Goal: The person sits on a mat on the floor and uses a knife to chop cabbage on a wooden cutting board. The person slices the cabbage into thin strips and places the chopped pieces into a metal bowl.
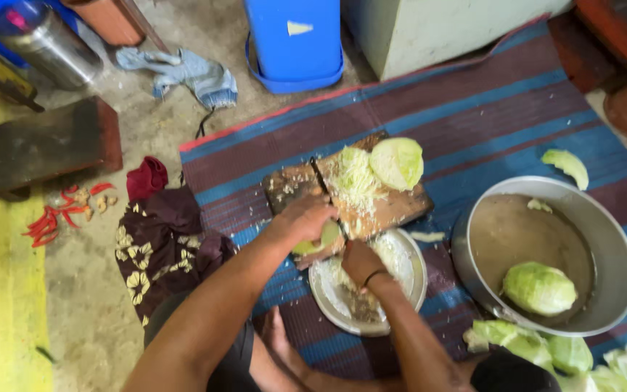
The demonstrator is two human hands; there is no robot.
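The left hand (305, 218) clamps its grip on a cabbage piece (321, 238) at the wooden cutting board's (393, 207) near edge; the right hand (359, 261), closed, seemingly on a knife, should cut clear of the fingers.

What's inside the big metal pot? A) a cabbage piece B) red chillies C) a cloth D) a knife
A: a pale green cabbage piece lies on the bottom of the pot, right of the board; the chillies are on the floor at far left.
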